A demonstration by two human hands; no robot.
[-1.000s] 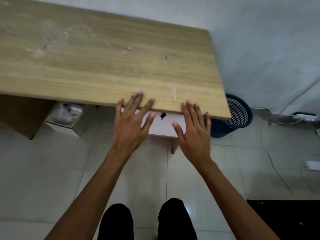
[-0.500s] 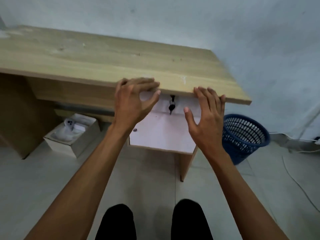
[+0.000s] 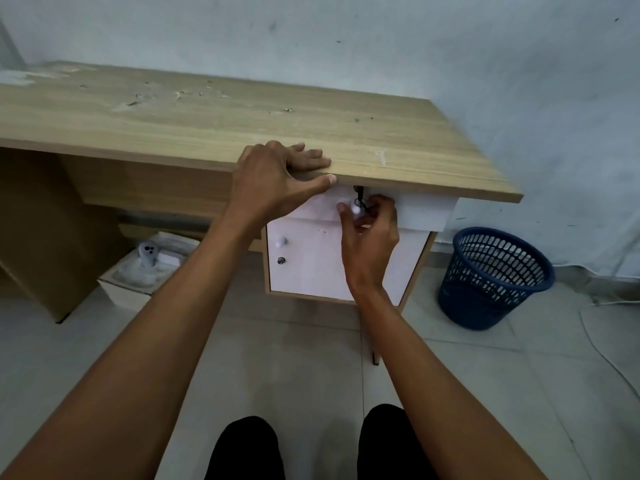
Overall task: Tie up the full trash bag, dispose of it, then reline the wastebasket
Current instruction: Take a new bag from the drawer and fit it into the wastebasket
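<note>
A dark blue mesh wastebasket [image 3: 493, 278] stands on the floor right of the desk, with no liner visible inside. My left hand [image 3: 277, 174] rests flat over the front edge of the wooden desk top [image 3: 207, 123], fingers on top and thumb along the edge. Below it my right hand [image 3: 369, 226] pinches the white knob of the white drawer [image 3: 422, 211], right beneath a key hanging in the lock. No trash bag is in view.
A white cabinet door [image 3: 311, 265] with a knob and a lock sits under the drawer. An open cardboard box [image 3: 138, 282] holding a grey device lies under the desk at left. A white cable [image 3: 609, 355] runs across the tiled floor at right.
The view has dropped lower and pulled back from the desk. My right hand left the desk edge and went down to the drawer knob. My left hand stayed on the desk edge.
</note>
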